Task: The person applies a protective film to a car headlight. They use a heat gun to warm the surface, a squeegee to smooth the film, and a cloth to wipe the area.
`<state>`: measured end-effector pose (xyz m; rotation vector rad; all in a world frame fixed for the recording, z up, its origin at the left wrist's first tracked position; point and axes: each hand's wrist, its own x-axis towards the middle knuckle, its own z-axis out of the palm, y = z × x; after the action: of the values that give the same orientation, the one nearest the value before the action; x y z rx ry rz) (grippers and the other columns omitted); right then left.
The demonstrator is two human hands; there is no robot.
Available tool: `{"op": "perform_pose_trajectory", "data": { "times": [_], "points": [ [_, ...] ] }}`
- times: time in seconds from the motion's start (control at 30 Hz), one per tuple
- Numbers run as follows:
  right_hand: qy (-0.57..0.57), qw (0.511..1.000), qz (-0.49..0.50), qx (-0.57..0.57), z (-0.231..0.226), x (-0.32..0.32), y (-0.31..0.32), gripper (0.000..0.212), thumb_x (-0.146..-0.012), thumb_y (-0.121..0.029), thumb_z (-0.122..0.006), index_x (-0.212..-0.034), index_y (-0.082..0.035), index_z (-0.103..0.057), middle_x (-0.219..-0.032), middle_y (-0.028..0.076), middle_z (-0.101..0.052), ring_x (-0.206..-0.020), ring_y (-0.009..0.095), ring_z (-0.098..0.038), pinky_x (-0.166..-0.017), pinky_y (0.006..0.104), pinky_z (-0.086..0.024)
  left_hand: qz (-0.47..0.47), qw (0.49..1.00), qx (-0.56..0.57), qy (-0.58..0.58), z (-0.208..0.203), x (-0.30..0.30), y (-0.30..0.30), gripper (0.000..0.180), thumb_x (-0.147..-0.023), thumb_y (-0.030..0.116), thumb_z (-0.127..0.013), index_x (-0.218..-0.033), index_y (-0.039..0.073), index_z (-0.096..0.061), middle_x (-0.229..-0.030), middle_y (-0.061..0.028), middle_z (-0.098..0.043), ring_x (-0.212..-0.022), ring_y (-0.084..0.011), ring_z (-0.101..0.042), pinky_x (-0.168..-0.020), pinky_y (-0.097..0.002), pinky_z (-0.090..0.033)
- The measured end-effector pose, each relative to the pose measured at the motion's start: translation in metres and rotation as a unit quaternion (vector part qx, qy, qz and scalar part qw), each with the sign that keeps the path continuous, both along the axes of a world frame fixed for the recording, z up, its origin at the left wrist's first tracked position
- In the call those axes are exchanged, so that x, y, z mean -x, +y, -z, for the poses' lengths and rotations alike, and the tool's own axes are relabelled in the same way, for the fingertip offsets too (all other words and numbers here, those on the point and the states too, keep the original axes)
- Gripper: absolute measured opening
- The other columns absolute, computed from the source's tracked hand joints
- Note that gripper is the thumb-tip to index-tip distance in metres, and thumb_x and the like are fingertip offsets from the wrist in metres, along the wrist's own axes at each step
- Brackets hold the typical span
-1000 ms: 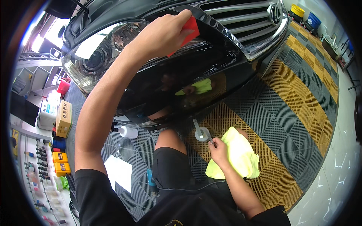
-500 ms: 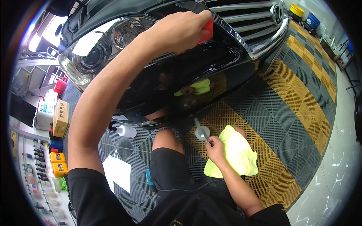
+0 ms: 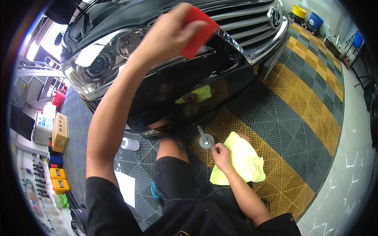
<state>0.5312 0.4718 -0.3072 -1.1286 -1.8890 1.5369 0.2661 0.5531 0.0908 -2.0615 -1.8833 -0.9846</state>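
Raised in front of the black car bumper, my left hand is closed on a flat red scraper-like card. The card is near the grille and blurs slightly. Low between my knees, my right hand pinches a thin dark tool. Its tip lies next to a round grey disc with a pale strip extending from it; whether they touch I cannot tell. A bright yellow cloth drapes over my right leg, beside that hand.
A headlight and chrome grille adjoin the bumper. On the tiled floor lie a white bottle, a white sheet and a blue tool. Boxes stand left; buckets stand far right.
My left hand has moved left with the red card, which now shows more of its face. The right hand keeps nearly the same place by the disc. The view has shifted slightly.
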Motion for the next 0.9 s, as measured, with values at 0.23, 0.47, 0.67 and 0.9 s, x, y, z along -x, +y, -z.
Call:
{"op": "perform_pose_trajectory", "data": {
  "times": [0.23, 0.47, 0.67, 0.9],
  "points": [
    [0.004, 1.000, 0.002, 0.026, 0.002, 0.004, 0.000, 0.012, -0.092, -0.011, -0.071, -0.091, 0.000, -0.067, -0.074, 0.008, -0.061, -0.069, 0.018, -0.056, -0.063, 0.0345, -0.043, -0.250, 0.957, -0.105, -0.106, 0.042, 0.001, -0.041, 0.036, -0.096, 0.026, -0.075, -0.107, -0.004, -0.059, -0.087, -0.0235, -0.073, -0.082, -0.0364, -0.075, -0.075, -0.0421, -0.058],
    [0.033, 0.999, 0.003, 0.034, 0.007, 0.003, 0.000, 0.011, -0.095, -0.009, -0.069, -0.089, -0.001, -0.066, -0.065, -0.001, -0.057, -0.060, 0.007, -0.048, -0.054, 0.0295, -0.037, -0.236, 0.958, -0.161, -0.026, 0.052, 0.004, -0.028, 0.034, -0.099, 0.023, -0.069, -0.114, -0.003, -0.052, -0.086, -0.0287, -0.072, -0.081, -0.0454, -0.073, -0.071, -0.0476, -0.057],
    [0.030, 0.998, 0.019, 0.055, 0.009, 0.005, 0.002, 0.009, -0.094, -0.008, -0.068, -0.089, -0.001, -0.066, -0.065, -0.001, -0.056, -0.060, 0.006, -0.047, -0.054, 0.0286, -0.037, -0.211, 0.974, -0.078, 0.024, 0.045, 0.001, 0.005, 0.035, -0.100, 0.027, -0.067, -0.114, 0.000, -0.050, -0.088, -0.0278, -0.072, -0.085, -0.0486, -0.071, -0.075, -0.0502, -0.054],
    [0.040, 0.998, 0.024, 0.045, 0.011, 0.004, 0.003, 0.010, -0.094, -0.008, -0.068, -0.089, 0.000, -0.066, -0.065, -0.001, -0.056, -0.060, 0.006, -0.047, -0.054, 0.0286, -0.036, -0.152, 0.984, -0.068, 0.063, 0.048, -0.010, 0.039, 0.033, -0.099, 0.023, -0.067, -0.111, -0.001, -0.047, -0.086, -0.0286, -0.071, -0.085, -0.0491, -0.070, -0.074, -0.0511, -0.055]
  ]
}}
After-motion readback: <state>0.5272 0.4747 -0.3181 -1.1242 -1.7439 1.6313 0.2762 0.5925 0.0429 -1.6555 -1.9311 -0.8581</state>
